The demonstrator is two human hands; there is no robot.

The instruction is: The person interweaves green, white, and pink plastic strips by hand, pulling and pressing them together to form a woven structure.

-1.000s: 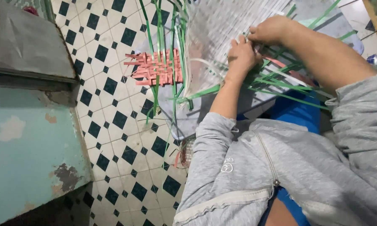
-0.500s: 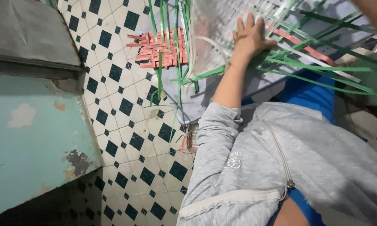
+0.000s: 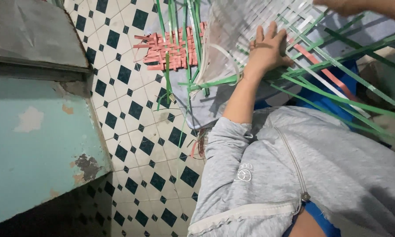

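No packages, signs or screens can be seen. One small pale round label [image 3: 245,172] is stitched on the grey jacket [image 3: 303,175], near its zip.

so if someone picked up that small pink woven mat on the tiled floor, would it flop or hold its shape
The small pink woven strip mat would probably sag a little yet stay together, since its flat strips interlock closely. It looks thin, so likely light for its size. The loose strip ends at its edges and the long green strips lying across it might catch or slide as it lifts.
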